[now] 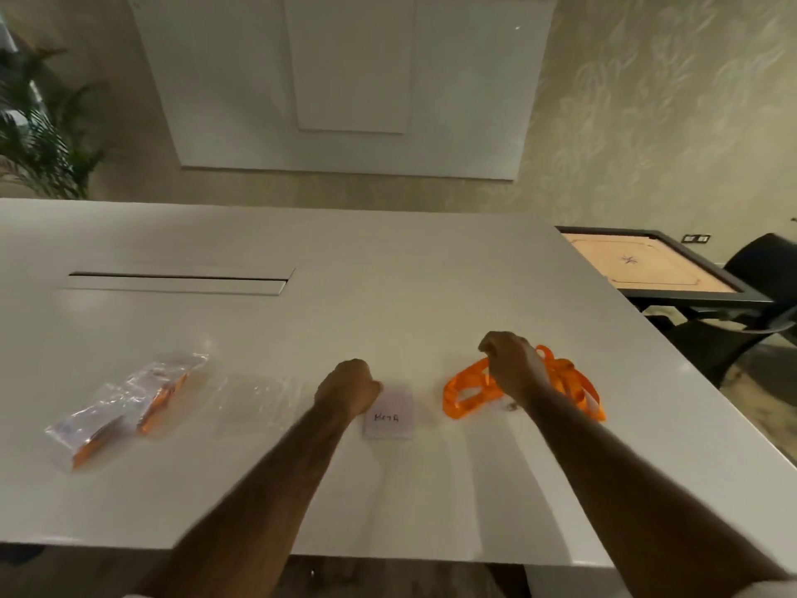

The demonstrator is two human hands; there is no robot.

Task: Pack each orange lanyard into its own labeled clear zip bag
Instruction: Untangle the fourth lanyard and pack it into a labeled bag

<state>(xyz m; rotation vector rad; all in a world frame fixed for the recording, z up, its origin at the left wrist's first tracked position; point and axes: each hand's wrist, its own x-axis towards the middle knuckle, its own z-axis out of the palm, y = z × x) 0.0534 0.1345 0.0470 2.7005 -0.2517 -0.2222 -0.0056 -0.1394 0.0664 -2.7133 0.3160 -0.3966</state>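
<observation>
A loose heap of orange lanyards [468,392] lies on the white table [388,295] at the right. My right hand [511,364] is over that heap, fingers curled on a lanyard strap. My left hand [349,386] is closed at the top left corner of a clear zip bag with a handwritten white label [390,414], which lies flat in the middle. On the left lie two clear zip bags, each holding a folded orange lanyard [161,390] [88,433].
A long cable slot [179,281] is set into the table top at the back left. A carrom board [647,265] and a dark chair [759,295] stand off the table's right edge. A plant [39,123] is at the far left.
</observation>
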